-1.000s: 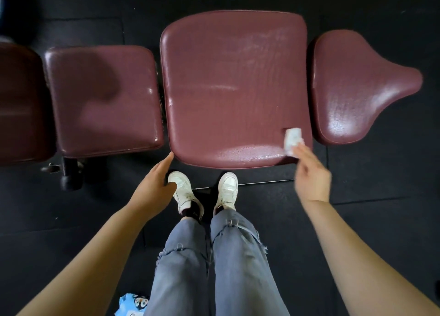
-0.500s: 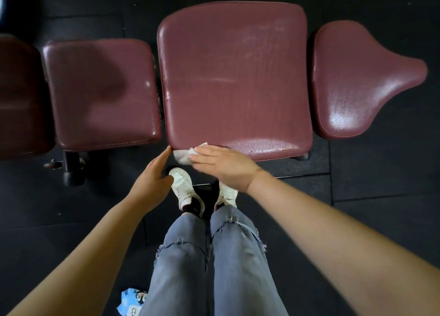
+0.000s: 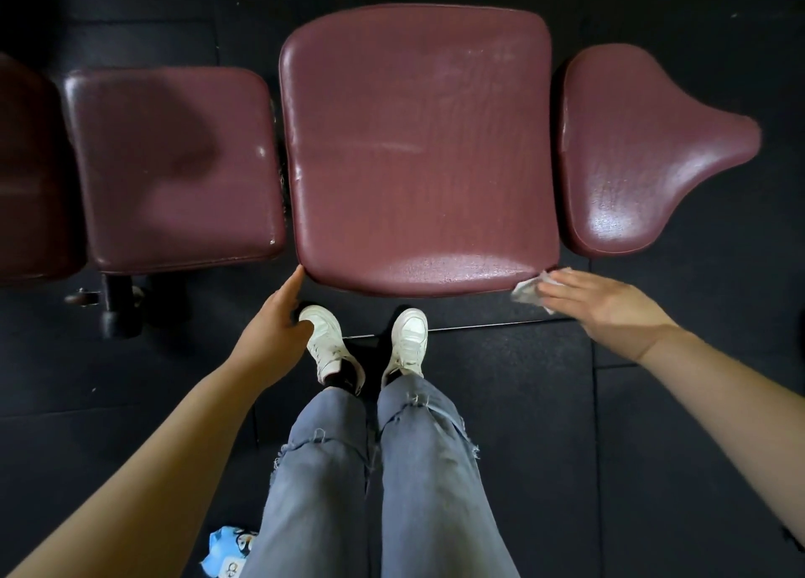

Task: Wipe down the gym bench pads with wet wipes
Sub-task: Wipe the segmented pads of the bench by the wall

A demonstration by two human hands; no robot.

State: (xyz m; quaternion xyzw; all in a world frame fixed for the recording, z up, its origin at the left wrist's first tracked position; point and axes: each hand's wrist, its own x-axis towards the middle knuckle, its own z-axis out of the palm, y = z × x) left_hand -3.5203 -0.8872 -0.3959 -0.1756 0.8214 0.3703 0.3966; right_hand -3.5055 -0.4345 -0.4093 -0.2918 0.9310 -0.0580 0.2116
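Note:
Maroon bench pads lie in a row below me: a large middle pad (image 3: 418,150), a smaller left pad (image 3: 174,168) and a tapered seat pad (image 3: 644,150) on the right. A crumpled white wet wipe (image 3: 527,292) sits against the near right corner of the middle pad. My right hand (image 3: 605,307) presses it there with flat, straight fingers. The fingertips of my left hand (image 3: 279,329) touch the pad's near left corner, and that hand holds nothing. The near edge of the middle pad and the seat pad shine wet.
Another dark pad (image 3: 26,176) is cut off at the far left. A black bench leg with a wheel (image 3: 117,303) stands under the left pad. A blue wipes pack (image 3: 228,551) lies on the black rubber floor beside my left leg. My white shoes (image 3: 370,342) stand by the bench.
My right hand swept the wipe along the middle pad's near edge, from the right corner to the left corner and back to the right. The left hand stayed at the left corner.

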